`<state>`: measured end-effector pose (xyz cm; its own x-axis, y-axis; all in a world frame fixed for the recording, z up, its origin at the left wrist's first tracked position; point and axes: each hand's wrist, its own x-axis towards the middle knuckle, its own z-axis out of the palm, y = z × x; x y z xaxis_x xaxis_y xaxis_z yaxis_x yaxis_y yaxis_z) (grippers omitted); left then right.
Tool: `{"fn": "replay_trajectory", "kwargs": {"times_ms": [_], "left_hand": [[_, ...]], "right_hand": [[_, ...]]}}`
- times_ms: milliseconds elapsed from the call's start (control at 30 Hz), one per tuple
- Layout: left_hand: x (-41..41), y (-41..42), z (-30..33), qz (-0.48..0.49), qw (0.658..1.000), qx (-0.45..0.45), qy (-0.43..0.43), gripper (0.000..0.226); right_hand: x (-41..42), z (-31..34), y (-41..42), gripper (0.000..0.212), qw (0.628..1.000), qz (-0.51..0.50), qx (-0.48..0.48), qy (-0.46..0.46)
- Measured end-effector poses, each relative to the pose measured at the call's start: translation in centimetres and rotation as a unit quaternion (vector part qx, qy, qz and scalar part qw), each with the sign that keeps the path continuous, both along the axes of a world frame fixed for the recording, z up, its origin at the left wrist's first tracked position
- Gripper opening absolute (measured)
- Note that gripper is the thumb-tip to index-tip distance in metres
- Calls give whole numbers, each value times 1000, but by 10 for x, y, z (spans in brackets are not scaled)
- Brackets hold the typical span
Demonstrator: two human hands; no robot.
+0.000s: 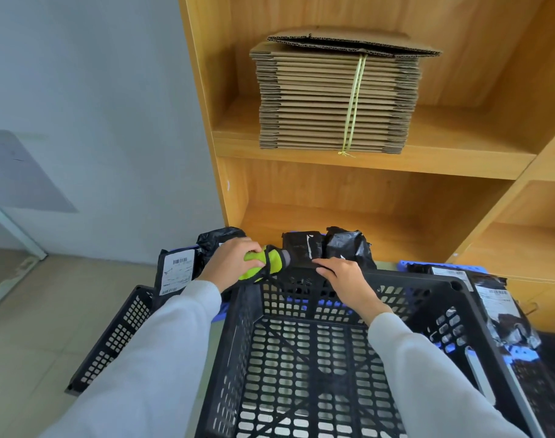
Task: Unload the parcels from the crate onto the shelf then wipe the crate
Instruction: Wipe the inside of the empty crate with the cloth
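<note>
With the crate point(333, 358) standing emptied before the shelf point(380, 159) and parcels point(326, 248) beyond its far rim, we are starting the wipe: left hand point(228, 263) gripping the cloth point(263, 263), right hand point(342, 276) flat on the rim, next drawing the cloth along the walls.

Crate point(301, 358): near side was cut off by bottom edge.
Parcel labels point(177, 271): print was too small to read.
Right parcels point(503, 314): were partly hidden behind crate wall.
</note>
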<state>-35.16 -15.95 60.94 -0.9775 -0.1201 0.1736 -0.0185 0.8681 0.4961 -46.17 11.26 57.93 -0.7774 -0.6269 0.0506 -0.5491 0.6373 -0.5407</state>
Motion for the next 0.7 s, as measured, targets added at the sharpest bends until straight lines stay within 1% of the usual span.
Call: {"fn": "replay_trajectory", "kwargs": {"times_ms": [100, 200, 333, 400, 533, 700], "left_hand": [[6, -1, -3, 23, 999, -44, 17, 18], [15, 0, -1, 59, 997, -51, 7, 16], [29, 8, -1, 144, 989, 1, -39, 18], [37, 14, -5, 173, 983, 33, -46, 18], [52, 24, -10, 208, 972, 94, -48, 20], [80, 35, -16, 222, 960, 166, -43, 22]], "right_hand": [[1, 2, 0, 34, 1000, 2, 4, 2], [0, 1, 0, 34, 1000, 0, 8, -3], [-2, -1, 0, 35, 1000, -3, -3, -13], [-1, 3, 0, 35, 1000, -2, -2, -20], [0, 6, -1, 36, 999, -10, 16, -33], [1, 7, -2, 33, 998, -24, 8, -65]]}}
